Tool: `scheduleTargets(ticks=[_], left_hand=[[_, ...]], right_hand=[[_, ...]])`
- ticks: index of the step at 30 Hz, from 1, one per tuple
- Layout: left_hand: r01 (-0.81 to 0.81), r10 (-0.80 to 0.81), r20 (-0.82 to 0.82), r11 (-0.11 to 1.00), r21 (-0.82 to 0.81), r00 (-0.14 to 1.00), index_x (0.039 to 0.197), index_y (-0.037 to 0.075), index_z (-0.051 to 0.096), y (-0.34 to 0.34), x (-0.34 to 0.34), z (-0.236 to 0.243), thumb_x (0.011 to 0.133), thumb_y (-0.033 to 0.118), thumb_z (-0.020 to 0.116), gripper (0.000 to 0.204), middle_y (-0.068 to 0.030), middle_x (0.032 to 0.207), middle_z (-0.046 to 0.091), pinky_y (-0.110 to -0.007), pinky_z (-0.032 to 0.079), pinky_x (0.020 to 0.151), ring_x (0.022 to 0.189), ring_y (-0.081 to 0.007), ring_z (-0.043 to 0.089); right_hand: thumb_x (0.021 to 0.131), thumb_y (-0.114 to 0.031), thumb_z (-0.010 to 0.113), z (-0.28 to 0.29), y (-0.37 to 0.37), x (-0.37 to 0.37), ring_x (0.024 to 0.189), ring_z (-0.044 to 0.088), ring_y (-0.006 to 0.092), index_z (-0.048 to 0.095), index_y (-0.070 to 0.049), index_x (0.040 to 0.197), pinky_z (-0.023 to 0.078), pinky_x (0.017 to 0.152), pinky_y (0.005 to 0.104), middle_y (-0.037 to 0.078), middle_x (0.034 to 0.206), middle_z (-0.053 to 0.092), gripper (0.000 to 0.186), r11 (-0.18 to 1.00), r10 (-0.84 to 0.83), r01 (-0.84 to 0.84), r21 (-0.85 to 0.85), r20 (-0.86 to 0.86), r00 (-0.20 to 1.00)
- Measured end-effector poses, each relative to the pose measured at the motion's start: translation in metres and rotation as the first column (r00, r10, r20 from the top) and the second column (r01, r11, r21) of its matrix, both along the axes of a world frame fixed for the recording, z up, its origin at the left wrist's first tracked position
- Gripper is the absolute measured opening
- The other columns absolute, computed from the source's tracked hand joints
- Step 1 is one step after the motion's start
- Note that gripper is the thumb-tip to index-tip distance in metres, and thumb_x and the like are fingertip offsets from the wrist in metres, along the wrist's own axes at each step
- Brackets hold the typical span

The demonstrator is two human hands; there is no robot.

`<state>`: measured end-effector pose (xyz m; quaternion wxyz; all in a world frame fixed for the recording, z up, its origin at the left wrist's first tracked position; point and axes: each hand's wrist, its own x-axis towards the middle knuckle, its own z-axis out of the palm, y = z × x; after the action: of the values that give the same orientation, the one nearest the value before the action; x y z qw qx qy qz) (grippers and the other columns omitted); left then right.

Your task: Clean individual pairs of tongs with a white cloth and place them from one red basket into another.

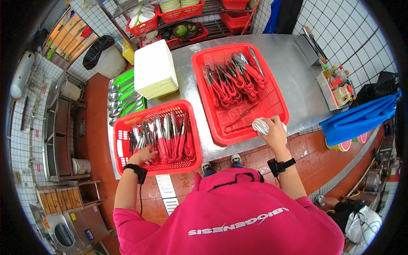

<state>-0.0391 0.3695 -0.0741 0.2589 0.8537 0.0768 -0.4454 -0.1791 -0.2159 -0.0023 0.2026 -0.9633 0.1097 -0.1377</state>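
Left hand (142, 155) reaches into the near red basket (123, 127), fingers curled on red-handled tongs (170, 136) lying in a row. Right hand (274, 131) closed on a white cloth (260, 126) at the far red basket's (204, 55) near edge — more tongs piled inside. Both baskets sit on the steel surface (293, 72) — white plates (155, 70) stacked behind.

Glossy metal tongs (163, 136), red plastic basket (123, 146)

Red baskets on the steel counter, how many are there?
2. One basket sits at the near left, under the left hand. The other basket sits to the right, by the right hand. More red baskets stand on the shelves behind.
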Motion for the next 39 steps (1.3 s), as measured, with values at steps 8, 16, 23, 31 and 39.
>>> scheduleTargets(ticks=[8, 16, 23, 31, 39], left_hand=[[0.315, -0.371, 0.186, 0.909, 0.272, 0.910, 0.118, -0.003, 0.063, 0.009, 0.010, 0.003, 0.107, 0.039, 0.065, 0.044, -0.0188, 0.101, 0.072, -0.038, 0.062, 0.078, 0.094, -0.0249, 0.077], [-0.124, 0.124, -0.015, 0.978, -0.168, 0.992, 0.120, -0.003, 0.064, 0.008, 0.013, 0.029, 0.109, 0.044, 0.063, 0.048, -0.0146, 0.104, 0.073, -0.038, 0.063, 0.086, 0.096, -0.0232, 0.074], [-0.294, 0.260, -0.148, 0.906, -0.303, 0.954, 0.127, -0.001, 0.061, -0.004, 0.003, 0.047, 0.110, 0.041, 0.061, 0.046, -0.0121, 0.112, 0.072, -0.039, 0.068, 0.088, 0.093, -0.0236, 0.074], [-0.361, 0.341, -0.118, 0.885, -0.294, 0.933, 0.133, 0.000, 0.059, -0.019, -0.008, 0.037, 0.110, 0.036, 0.064, 0.044, -0.0096, 0.113, 0.072, -0.038, 0.067, 0.090, 0.096, -0.0205, 0.074], [-0.338, 0.318, -0.122, 0.917, -0.211, 0.940, 0.111, 0.000, 0.061, -0.025, -0.019, 0.042, 0.109, 0.036, 0.064, 0.036, -0.0100, 0.097, 0.070, -0.036, 0.069, 0.073, 0.082, -0.0242, 0.078]], right_hand=[[0.071, -0.017, 0.091, -0.001, 0.001, 0.001, 0.102, 0.068, 0.0313, 0.077, -0.016, 0.117, 0.057, 0.085, 0.0438, 0.008, 0.109, 0.064, 0.049, 1.000, 0.002, -0.002, 0.011, 0.003, 1.000], [0.071, -0.015, 0.090, -0.002, -0.001, 0.000, 0.103, 0.067, 0.0317, 0.077, -0.017, 0.118, 0.057, 0.085, 0.0438, 0.008, 0.109, 0.064, 0.049, 1.000, -0.002, 0.002, 0.009, 0.003, 1.000], [0.069, -0.014, 0.091, -0.004, -0.002, 0.000, 0.102, 0.068, 0.0333, 0.076, -0.016, 0.117, 0.057, 0.084, 0.0462, 0.009, 0.112, 0.064, 0.051, 1.000, -0.007, 0.007, 0.003, 0.000, 1.000], [0.069, -0.015, 0.092, -0.007, -0.003, 0.000, 0.102, 0.068, 0.0336, 0.076, -0.018, 0.117, 0.057, 0.084, 0.0467, 0.008, 0.112, 0.063, 0.051, 1.000, -0.001, 0.001, 0.019, 0.015, 1.000], [0.069, -0.016, 0.092, -0.005, -0.002, -0.001, 0.101, 0.068, 0.0331, 0.076, -0.018, 0.118, 0.057, 0.083, 0.0462, 0.007, 0.112, 0.063, 0.052, 1.000, -0.016, 0.016, 0.017, 0.008, 1.000]])
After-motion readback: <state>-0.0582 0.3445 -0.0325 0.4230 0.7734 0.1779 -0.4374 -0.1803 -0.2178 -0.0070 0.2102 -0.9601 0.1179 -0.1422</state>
